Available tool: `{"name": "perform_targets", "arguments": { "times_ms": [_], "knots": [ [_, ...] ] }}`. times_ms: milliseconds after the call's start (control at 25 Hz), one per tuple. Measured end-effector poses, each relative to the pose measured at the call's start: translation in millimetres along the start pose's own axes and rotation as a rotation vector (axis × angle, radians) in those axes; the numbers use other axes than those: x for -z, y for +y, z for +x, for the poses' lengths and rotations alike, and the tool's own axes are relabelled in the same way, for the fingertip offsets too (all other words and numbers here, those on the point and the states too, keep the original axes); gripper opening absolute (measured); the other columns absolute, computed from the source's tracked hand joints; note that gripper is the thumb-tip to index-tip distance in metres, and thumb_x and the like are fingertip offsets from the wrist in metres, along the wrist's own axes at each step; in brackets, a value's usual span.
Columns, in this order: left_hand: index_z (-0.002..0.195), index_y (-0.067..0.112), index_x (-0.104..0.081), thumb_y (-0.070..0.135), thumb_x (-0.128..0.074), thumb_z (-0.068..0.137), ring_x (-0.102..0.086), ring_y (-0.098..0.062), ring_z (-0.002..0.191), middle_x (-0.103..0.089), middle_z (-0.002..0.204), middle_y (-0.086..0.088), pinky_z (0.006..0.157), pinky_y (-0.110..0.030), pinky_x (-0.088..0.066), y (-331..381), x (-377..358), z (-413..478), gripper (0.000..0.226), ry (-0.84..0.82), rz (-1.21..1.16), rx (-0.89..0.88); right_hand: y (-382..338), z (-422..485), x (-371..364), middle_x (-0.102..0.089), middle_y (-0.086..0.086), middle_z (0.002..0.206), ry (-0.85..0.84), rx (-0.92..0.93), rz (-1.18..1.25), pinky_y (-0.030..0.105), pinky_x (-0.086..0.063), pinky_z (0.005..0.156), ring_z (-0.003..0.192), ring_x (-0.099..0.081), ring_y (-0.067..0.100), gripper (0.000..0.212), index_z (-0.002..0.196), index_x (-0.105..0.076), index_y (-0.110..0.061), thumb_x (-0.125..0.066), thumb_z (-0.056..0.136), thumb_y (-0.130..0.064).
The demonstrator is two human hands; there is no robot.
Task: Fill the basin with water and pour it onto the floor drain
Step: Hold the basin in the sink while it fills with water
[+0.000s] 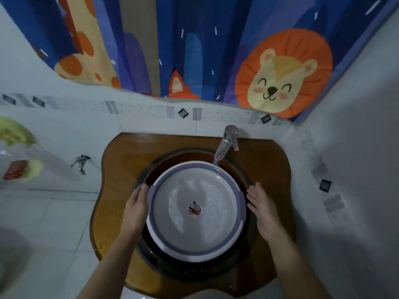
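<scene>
Basin [195, 214] sits in the sink [241, 169] under the tap [225, 145], w/ water inside. Left hand [135, 209] & right hand [262, 209] lie open, flat against its rim, not gripping yet. Filling looks done; next: firm two-sided lift, kept level.

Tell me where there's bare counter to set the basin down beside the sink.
The amber counter is bare left of the sink, out to the wall tap. The right side past the faucet is bare too, but narrower. The sink is crowded: the basin fills it, left hand and right hand alongside.
</scene>
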State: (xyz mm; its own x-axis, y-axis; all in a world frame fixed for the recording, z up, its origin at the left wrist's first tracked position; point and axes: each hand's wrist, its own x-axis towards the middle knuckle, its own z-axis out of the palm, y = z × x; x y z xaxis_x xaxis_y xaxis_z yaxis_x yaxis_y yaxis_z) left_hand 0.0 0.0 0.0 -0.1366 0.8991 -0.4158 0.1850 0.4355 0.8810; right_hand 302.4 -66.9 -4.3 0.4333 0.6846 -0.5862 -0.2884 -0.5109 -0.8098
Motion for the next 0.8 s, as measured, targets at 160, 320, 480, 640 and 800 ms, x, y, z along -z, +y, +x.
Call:
{"name": "perform_targets", "arguments": {
  "times_ms": [160, 320, 480, 640, 800],
  "knots": [
    [0.146, 0.023, -0.043, 0.053, -0.039, 0.099, -0.045, -0.025, 0.135, -0.048, 0.149, -0.004, 0.11, -0.05, -0.036, 0.0, -1.3, 0.8, 0.056, -0.016, -0.021, 0.003, -1.6, -1.6, 0.3, -0.045, 0.007, 0.155, -0.03, -0.011, 0.005, 0.035, -0.036, 0.107, 0.137, -0.046, 0.022, 0.069, 0.154, -0.037, -0.014, -0.04, 0.099, -0.057],
    [0.147, 0.022, -0.043, 0.052, -0.039, 0.099, -0.044, -0.024, 0.135, -0.047, 0.15, -0.004, 0.111, -0.05, -0.036, -0.5, -0.6, 0.0, 0.057, -0.026, -0.034, 0.009, -3.0, -5.8, -0.3, -0.045, 0.007, 0.155, -0.012, -0.031, 0.0, 0.039, -0.035, 0.111, 0.139, -0.045, 0.023, 0.069, 0.153, -0.037, -0.014, -0.041, 0.099, -0.056],
    [0.147, 0.021, -0.043, 0.051, -0.039, 0.099, -0.045, -0.024, 0.135, -0.048, 0.149, -0.004, 0.11, -0.048, -0.036, -2.1, -0.1, 1.9, 0.056, -0.02, -0.042, 0.01, -2.2, -5.9, -0.5, -0.045, 0.007, 0.155, -0.002, -0.036, -0.003, 0.039, -0.034, 0.11, 0.139, -0.045, 0.024, 0.068, 0.153, -0.037, -0.014, -0.04, 0.1, -0.055],
    [0.147, 0.021, -0.043, 0.05, -0.039, 0.099, -0.044, -0.025, 0.135, -0.048, 0.15, -0.005, 0.111, -0.049, -0.035, -2.5, -0.5, 3.7, 0.056, -0.021, -0.05, 0.016, -1.7, -4.3, 0.6, -0.044, 0.008, 0.155, -0.008, -0.041, -0.006, 0.038, -0.034, 0.11, 0.14, -0.044, 0.024, 0.068, 0.153, -0.037, -0.014, -0.041, 0.1, -0.055],
    [0.147, 0.019, -0.043, 0.048, -0.039, 0.1, -0.044, -0.025, 0.136, -0.047, 0.15, -0.006, 0.112, -0.049, -0.035, -3.2, -0.6, 5.8, 0.055, -0.016, -0.036, 0.012, -0.9, -0.9, 1.3, -0.044, 0.008, 0.156, -0.011, -0.045, -0.012, 0.039, -0.034, 0.111, 0.14, -0.044, 0.024, 0.067, 0.153, -0.037, -0.014, -0.041, 0.1, -0.055]
  ]
}}
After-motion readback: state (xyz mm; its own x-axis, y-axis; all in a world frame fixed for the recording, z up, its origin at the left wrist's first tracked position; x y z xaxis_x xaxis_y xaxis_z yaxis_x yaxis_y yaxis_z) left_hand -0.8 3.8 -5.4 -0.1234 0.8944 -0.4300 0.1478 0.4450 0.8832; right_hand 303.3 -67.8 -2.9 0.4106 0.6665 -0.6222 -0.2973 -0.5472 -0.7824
